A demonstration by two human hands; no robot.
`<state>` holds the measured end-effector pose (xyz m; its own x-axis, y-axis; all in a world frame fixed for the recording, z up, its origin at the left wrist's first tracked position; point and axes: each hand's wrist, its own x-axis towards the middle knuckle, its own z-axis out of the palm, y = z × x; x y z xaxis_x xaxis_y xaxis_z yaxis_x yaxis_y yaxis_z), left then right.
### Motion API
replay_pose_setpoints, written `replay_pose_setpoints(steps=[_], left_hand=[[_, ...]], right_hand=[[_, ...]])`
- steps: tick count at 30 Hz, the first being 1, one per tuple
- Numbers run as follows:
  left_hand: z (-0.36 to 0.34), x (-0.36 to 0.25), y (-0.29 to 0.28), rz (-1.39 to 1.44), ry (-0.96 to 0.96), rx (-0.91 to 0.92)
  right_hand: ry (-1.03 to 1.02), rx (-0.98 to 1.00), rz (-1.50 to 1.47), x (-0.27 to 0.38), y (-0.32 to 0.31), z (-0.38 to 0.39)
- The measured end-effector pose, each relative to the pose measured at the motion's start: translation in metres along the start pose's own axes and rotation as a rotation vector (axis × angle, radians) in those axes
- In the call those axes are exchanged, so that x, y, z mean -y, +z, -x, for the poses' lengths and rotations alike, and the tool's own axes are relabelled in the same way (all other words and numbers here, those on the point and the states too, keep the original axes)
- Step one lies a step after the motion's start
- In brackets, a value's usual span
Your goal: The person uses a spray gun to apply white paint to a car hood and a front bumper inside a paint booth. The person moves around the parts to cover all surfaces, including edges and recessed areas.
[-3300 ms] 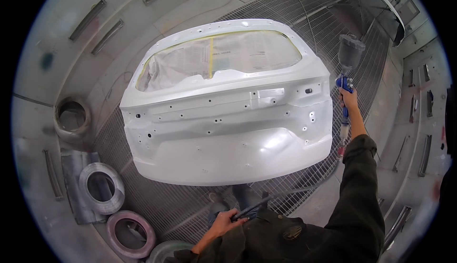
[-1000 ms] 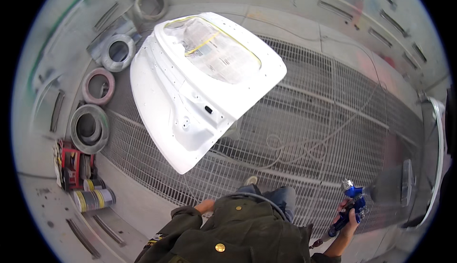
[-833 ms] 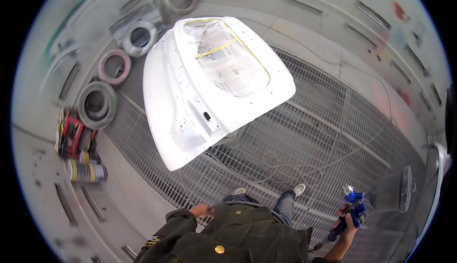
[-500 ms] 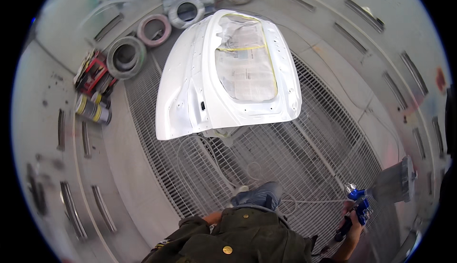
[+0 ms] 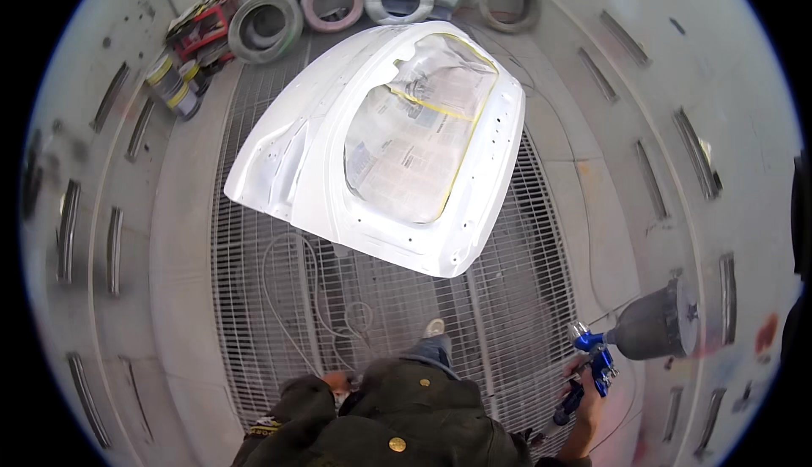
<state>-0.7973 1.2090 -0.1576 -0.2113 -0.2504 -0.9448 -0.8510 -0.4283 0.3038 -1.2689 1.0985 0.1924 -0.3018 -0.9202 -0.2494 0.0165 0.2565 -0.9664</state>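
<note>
My right hand is wrapped round the grip of a blue spray gun. A large grey paint cup sits on the gun, and its silver nozzle points up and left. Ahead is a white car body panel, raised above the floor and apart from the gun. Newspaper edged with yellow tape covers its window opening. Low beside my jacket, my left hand shows only in part. A thin hose passes close to it; its fingers are too hidden to read.
Metal grating forms the floor, with hose loops lying on it. Several wheel-sized rings lean along the far wall. A red rack and paint tins stand at the far left. The booth wall curves round on the right.
The view has swung, and the panel now appears turned, with its near right corner closer to me. The spray gun has shifted left and slightly up in view, still in my right hand.
</note>
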Motion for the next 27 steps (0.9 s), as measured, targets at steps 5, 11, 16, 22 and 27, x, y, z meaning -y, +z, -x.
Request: replay_pose_setpoints(steps=[5,11,16,22,27], left_hand=[[-0.006,-0.040,-0.008,-0.024,-0.036,-0.128],[0.020,-0.116,0.069,0.185,-0.221,-0.291],[-0.039,-0.292,0.209,0.519,-0.198,-0.248],[-0.044,-0.562,0.207,1.214,-0.206,-0.326],[-0.065,-0.638,0.130,1.517,-0.254,-0.566]], right_hand=[[0.020,0.170,0.071,0.044,-0.026,-0.134],[-0.037,0.455,0.111,0.089,0.012,-0.293],[-0.017,0.725,0.226,0.090,0.047,-0.410],[-0.018,1.093,0.377,0.111,0.119,-0.487],[-0.077,1.287,0.410,0.122,0.242,-0.496]])
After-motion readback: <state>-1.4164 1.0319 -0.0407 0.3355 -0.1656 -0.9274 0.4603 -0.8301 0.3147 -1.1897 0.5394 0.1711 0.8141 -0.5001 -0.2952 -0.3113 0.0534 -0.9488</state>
